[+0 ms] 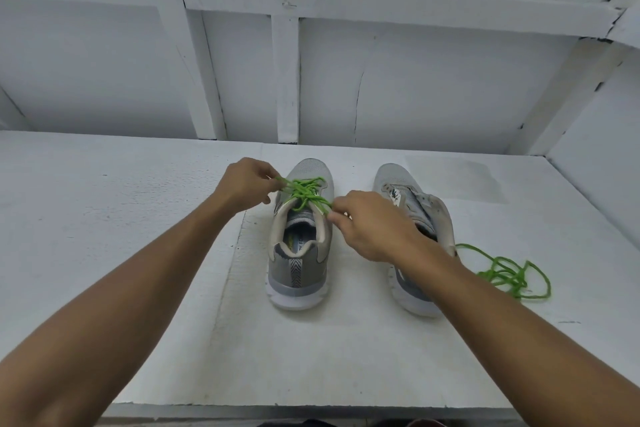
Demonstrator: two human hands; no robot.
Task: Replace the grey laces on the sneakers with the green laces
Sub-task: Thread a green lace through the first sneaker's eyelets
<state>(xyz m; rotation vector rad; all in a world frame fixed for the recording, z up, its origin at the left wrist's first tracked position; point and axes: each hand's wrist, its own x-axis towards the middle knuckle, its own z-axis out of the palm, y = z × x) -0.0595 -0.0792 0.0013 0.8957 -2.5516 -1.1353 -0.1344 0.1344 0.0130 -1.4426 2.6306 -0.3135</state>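
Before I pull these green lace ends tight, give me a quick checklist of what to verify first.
1. Left hand pinches one lace end: ok.
2. Right hand pinches the other end: ok.
3. The green lace crosses the sneaker on the left: ok.
4. Every eyelet there filled: cannot tell, loops and fingers cover them.
5. Lace in the sneaker on the right: not ok, none there.
6. The spare green lace lies on the table beside that sneaker: ok.
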